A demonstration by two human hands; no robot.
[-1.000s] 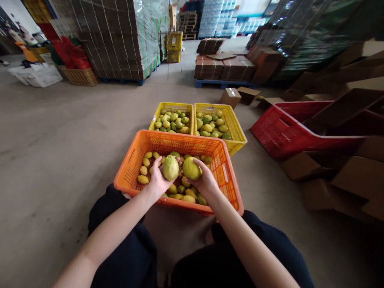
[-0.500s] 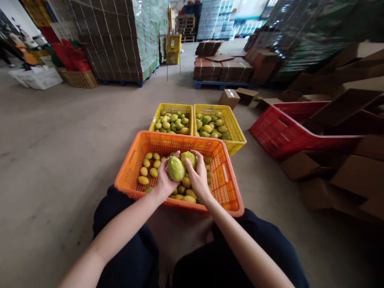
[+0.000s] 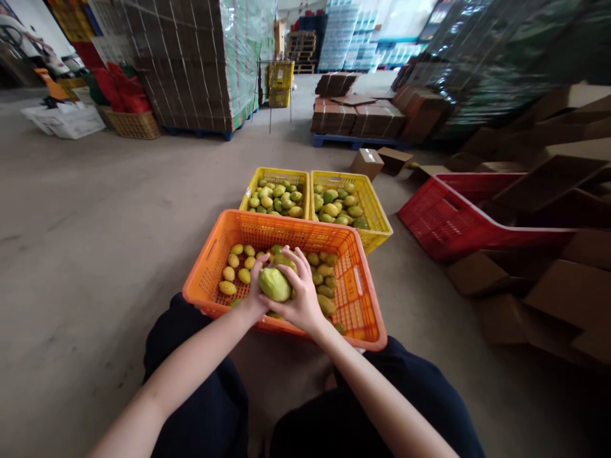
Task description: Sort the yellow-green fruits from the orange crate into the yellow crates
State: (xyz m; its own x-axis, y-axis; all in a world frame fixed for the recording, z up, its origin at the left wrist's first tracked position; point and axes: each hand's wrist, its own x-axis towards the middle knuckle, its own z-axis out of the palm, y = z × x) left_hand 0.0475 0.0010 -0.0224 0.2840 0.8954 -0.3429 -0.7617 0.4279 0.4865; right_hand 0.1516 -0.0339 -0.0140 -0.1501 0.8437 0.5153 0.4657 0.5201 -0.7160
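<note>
A lumpy green-yellow fruit point(image 3: 275, 285) is held between my two hands, above the orange crate point(image 3: 217, 222). My left hand point(image 3: 255, 294) grips its left side. My right hand point(image 3: 301, 289) wraps over it from the right, with some fingers raised and spread. Behind it, partly hidden by my right fingers, a second greenish fruit point(image 3: 285, 261) shows; I cannot tell which hand bears it. Smaller yellow fruits point(image 3: 229, 273) lie apart at the crate's left, and greener ones point(image 3: 326, 305) are lined up at its right. The crate rests at my knees.
Two yellow crates point(image 3: 382, 222) of similar fruit stand just beyond the orange one. To the right are a red crate point(image 3: 429, 219) and a heap of cardboard boxes point(image 3: 477, 277). Flattened cartons point(image 3: 379, 121) on a blue pallet and a wrapped stack point(image 3: 186, 63) stand further back.
My right hand has moved left and closed round the front fruit, which is lower and tilted. The other fruit is now mostly behind my fingers, and more fruit shows at the crate's right.
</note>
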